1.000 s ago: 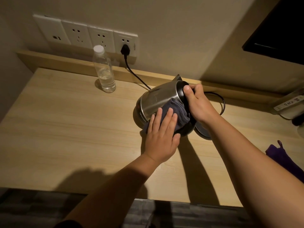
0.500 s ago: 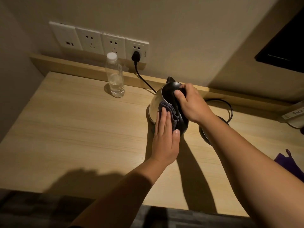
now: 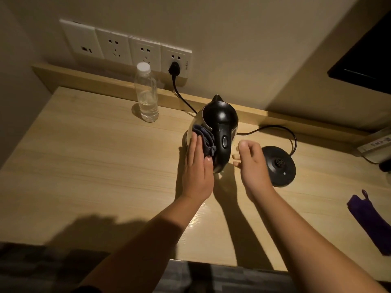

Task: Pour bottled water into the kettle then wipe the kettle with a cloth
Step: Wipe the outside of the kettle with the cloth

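A steel kettle [image 3: 220,119] with a black lid and handle stands upright on the wooden table [image 3: 95,166], off its base. My left hand [image 3: 197,170] presses a dark grey cloth [image 3: 204,138] flat against the kettle's left side. My right hand [image 3: 251,163] hovers just right of the handle, fingers apart, holding nothing. A clear water bottle [image 3: 146,94] with a white cap stands upright at the back left, a little water in its bottom.
The black kettle base [image 3: 278,166] lies right of my right hand, its cord [image 3: 182,100] running to a wall socket [image 3: 175,60]. A purple cloth [image 3: 372,218] lies at the table's right edge. A power strip [image 3: 374,144] sits at the far right.
The kettle went from tilted to upright on the table. My right hand let go of its handle and drew back to the right. My left hand stays on the cloth.
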